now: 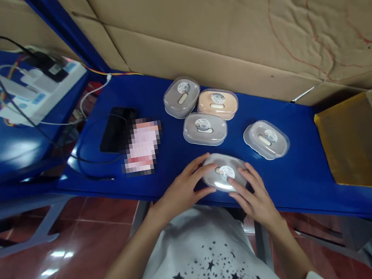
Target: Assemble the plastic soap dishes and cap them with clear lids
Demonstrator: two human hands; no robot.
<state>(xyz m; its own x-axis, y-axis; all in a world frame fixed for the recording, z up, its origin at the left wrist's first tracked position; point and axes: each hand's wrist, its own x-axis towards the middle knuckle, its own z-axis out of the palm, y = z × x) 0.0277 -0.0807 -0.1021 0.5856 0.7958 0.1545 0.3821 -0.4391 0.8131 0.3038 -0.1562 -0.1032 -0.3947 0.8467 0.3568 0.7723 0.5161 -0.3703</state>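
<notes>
A grey oval plastic container with a clear lid and a round white label [226, 178] sits at the table's front edge, between my two hands. My left hand [196, 179] grips its left end, fingers curved over the lid and side. On the right end lies my right hand [254, 192], its fingers bent over the lid's edge. Farther back are similar lidded containers: a grey one [186, 107], a peach one [229, 110] and another grey one [190, 131], close together. One more grey container [281, 142] stands apart on the right.
The blue table [305, 172] runs along a brown cardboard wall [224, 28]. A black phone [113, 132] and a pink blurred item [141, 147] lie on the left, with cables. Farther left is a white power strip [54, 97]. A cardboard box [354, 144] stands at the right.
</notes>
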